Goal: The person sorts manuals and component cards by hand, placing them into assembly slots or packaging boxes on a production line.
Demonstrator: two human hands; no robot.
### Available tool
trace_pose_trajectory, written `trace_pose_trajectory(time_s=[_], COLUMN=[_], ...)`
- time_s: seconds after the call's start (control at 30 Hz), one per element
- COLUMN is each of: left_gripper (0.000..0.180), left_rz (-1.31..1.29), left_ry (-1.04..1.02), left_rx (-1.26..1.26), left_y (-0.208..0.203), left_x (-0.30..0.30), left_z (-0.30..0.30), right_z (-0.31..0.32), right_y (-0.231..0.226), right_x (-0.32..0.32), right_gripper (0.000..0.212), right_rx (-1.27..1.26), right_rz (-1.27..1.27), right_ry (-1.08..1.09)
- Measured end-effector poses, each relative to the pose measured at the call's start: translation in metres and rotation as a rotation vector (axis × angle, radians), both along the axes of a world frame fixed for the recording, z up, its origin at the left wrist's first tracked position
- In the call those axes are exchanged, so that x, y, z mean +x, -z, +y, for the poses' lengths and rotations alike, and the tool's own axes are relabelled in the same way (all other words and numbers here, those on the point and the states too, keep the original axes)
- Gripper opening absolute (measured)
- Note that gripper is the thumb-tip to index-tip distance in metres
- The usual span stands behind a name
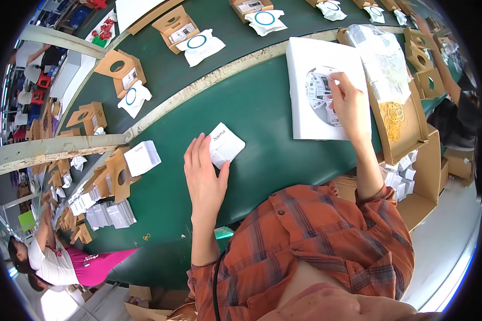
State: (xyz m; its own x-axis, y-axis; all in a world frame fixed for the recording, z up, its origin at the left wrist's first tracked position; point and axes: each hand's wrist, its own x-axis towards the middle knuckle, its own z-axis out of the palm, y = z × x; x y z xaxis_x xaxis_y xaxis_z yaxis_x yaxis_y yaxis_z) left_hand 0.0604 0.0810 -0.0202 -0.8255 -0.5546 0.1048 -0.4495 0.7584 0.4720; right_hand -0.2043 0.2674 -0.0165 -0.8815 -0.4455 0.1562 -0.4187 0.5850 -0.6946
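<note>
A small stack of white folded leaflets (pixel 226 145) lies on the green worktop in front of me. My left hand (pixel 203 166) rests against its left side, fingers stretched out and thumb apart near the lower edge. Further right stands a white block-like container (pixel 304 128) with a round opening, and small printed slips (pixel 317 88) lie inside it. My right hand (pixel 349 104) is over that opening with thumb and forefinger pinched together. Whatever is between those fingertips is too small to make out.
Right of the container is a cardboard tray (pixel 407 140) with yellow rubber bands (pixel 393 120) and clear plastic bags (pixel 377 59). Beyond a metal rail, open brown boxes (pixel 124 69) and white pouches (pixel 202 47) line a belt. More leaflet stacks (pixel 112 214) sit at left, near a co-worker (pixel 59 259).
</note>
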Motion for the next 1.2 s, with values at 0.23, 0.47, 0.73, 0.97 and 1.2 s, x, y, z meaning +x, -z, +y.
trace_pose_trajectory(time_s=[0.23,0.47,0.73,0.97,1.2], left_gripper=[0.054,0.042,0.02,0.017,0.021], left_rz=[0.138,0.171,0.327,0.456,0.532], left_ry=[-0.002,-0.123,-0.221,-0.15,-0.101], left_rx=[0.081,0.103,0.506,0.871,1.13], left_y=[0.003,0.005,-0.001,-0.006,-0.013], left_x=[-0.004,-0.001,0.006,0.005,-0.001], left_z=[-0.005,-0.007,-0.011,-0.016,-0.017], right_z=[0.008,0.005,0.0,-0.028,-0.048], right_y=[0.011,0.004,-0.008,-0.007,0.006], right_x=[-0.011,-0.006,0.018,0.069,0.093], right_gripper=[0.007,0.009,0.006,0.004,0.008], right_rx=[-0.017,-0.067,-0.254,-0.418,-0.423], right_rz=[0.334,0.279,0.033,-0.508,-0.945], right_ry=[-0.071,-0.086,-0.165,-0.611,-0.695])
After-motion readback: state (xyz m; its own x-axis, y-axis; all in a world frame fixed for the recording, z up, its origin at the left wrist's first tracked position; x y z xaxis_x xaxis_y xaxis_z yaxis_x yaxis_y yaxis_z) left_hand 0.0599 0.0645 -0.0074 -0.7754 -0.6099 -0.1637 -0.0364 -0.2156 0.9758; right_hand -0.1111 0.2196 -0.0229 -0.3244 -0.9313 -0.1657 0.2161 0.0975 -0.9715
